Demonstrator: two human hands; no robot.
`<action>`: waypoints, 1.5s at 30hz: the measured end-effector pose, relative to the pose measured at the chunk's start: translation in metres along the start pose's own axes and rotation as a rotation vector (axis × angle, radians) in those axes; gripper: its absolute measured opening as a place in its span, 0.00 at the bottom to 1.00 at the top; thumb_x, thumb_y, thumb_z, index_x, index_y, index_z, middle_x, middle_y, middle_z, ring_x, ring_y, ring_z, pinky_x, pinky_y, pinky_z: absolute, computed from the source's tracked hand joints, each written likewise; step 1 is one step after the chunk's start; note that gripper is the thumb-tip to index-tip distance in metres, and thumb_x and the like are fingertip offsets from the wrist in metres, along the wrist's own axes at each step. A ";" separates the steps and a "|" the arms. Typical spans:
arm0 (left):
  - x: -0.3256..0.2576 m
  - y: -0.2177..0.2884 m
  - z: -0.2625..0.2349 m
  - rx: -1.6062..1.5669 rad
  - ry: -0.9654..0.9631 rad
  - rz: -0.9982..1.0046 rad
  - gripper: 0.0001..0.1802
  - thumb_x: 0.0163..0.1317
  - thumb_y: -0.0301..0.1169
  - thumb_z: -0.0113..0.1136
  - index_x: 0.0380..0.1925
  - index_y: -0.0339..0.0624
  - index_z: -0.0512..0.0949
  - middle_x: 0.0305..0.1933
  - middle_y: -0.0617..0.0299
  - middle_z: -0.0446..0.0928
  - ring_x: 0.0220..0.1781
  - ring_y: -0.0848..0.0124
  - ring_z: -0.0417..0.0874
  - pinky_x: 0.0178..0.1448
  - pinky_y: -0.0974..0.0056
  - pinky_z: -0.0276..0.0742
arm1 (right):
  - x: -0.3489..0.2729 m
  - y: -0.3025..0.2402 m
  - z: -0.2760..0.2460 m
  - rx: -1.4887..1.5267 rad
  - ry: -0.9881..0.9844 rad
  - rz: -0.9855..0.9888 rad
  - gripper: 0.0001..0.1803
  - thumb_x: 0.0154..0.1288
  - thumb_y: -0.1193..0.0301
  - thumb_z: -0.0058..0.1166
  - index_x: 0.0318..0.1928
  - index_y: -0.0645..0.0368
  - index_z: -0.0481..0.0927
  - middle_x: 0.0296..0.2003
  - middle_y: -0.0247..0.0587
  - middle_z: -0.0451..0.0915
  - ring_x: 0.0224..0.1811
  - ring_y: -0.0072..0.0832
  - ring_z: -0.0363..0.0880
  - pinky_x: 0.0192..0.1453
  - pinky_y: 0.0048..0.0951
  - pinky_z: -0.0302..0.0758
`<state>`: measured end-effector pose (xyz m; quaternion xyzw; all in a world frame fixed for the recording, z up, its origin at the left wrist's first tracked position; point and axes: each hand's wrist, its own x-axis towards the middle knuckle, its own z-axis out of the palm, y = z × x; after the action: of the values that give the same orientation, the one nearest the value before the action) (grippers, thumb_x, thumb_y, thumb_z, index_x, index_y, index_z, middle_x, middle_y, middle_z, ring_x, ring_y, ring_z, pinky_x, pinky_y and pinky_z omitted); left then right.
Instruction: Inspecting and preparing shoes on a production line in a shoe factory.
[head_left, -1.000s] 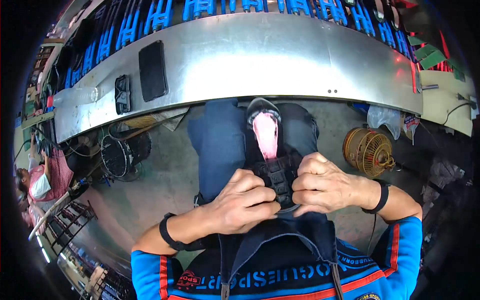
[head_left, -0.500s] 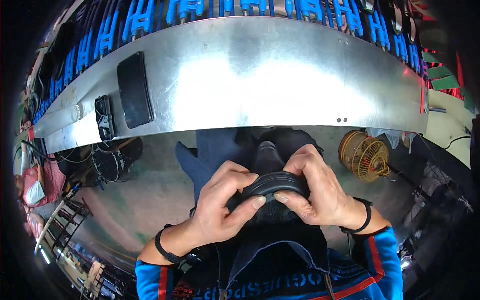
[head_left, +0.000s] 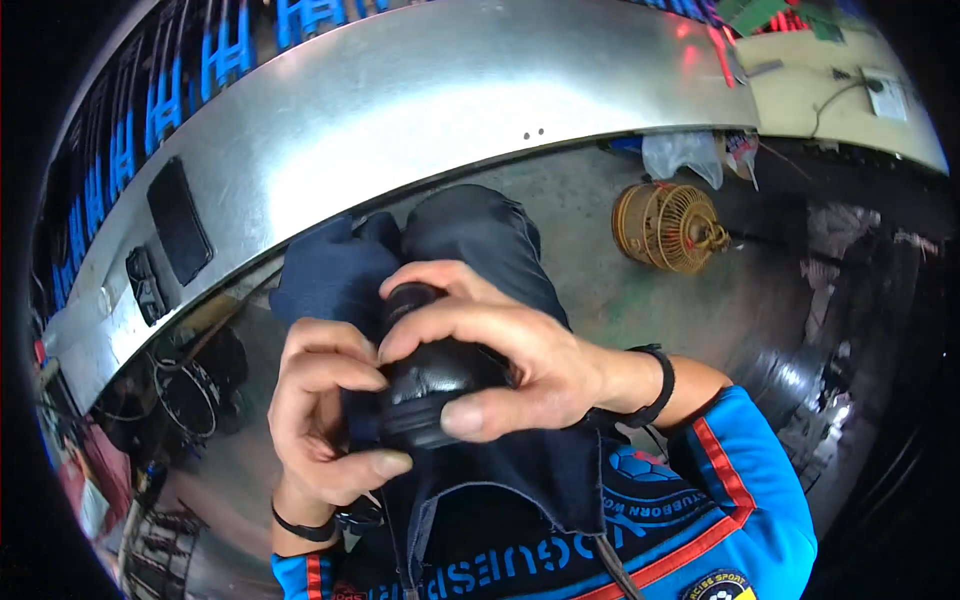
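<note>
Above my lap I have a glossy black, rounded, rubber-like piece [head_left: 445,372] with a ribbed rim on the near side and a narrower end pointing away. My right hand [head_left: 525,345] wraps over it from the right, thumb pressed on the ribbed rim and fingers curled across the far, narrow part. On the left side my left hand [head_left: 310,415] is curled round it, with fingertips against its side and the thumb just below the rim. The fingers hide much of the piece, and its underside does not show.
A shiny metal bench [head_left: 420,110] runs across in front of me. On its left lie a black phone [head_left: 180,220] and dark glasses [head_left: 146,285]. Blue metal racks [head_left: 225,50] stand behind it. A yellowish round wire cage or basket [head_left: 665,225] sits on the floor at right.
My view has swung to the right, shifting the bench leftward. The black piece is turned, with its ribbed rim now toward me. My right hand has moved from the rim's right over its top.
</note>
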<state>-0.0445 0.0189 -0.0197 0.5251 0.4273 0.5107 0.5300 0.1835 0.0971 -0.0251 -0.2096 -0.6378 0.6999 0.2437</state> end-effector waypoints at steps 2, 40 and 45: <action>0.000 0.001 0.027 -0.084 0.077 0.008 0.48 0.41 0.53 0.77 0.58 0.34 0.72 0.65 0.45 0.66 0.66 0.56 0.69 0.73 0.52 0.61 | -0.013 -0.009 0.020 -0.047 0.068 -0.152 0.26 0.62 0.59 0.62 0.56 0.62 0.79 0.64 0.60 0.65 0.70 0.52 0.60 0.73 0.47 0.57; 0.016 -0.074 0.071 0.634 -0.359 0.246 0.55 0.40 0.45 0.80 0.66 0.32 0.64 0.67 0.39 0.69 0.69 0.45 0.71 0.72 0.48 0.66 | -0.079 0.040 -0.051 -0.466 0.772 -0.083 0.34 0.81 0.55 0.24 0.45 0.68 0.82 0.46 0.51 0.82 0.51 0.38 0.80 0.59 0.34 0.72; 0.059 -0.085 0.033 -0.060 -0.159 -0.265 0.55 0.45 0.45 0.78 0.69 0.30 0.60 0.68 0.49 0.69 0.70 0.57 0.70 0.73 0.55 0.66 | -0.010 0.030 -0.119 -0.052 0.464 0.159 0.40 0.79 0.41 0.25 0.66 0.64 0.71 0.56 0.46 0.77 0.54 0.31 0.79 0.62 0.34 0.73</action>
<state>0.0029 0.0796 -0.0967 0.4871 0.4340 0.4055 0.6403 0.2612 0.1831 -0.0664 -0.4206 -0.5642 0.6332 0.3222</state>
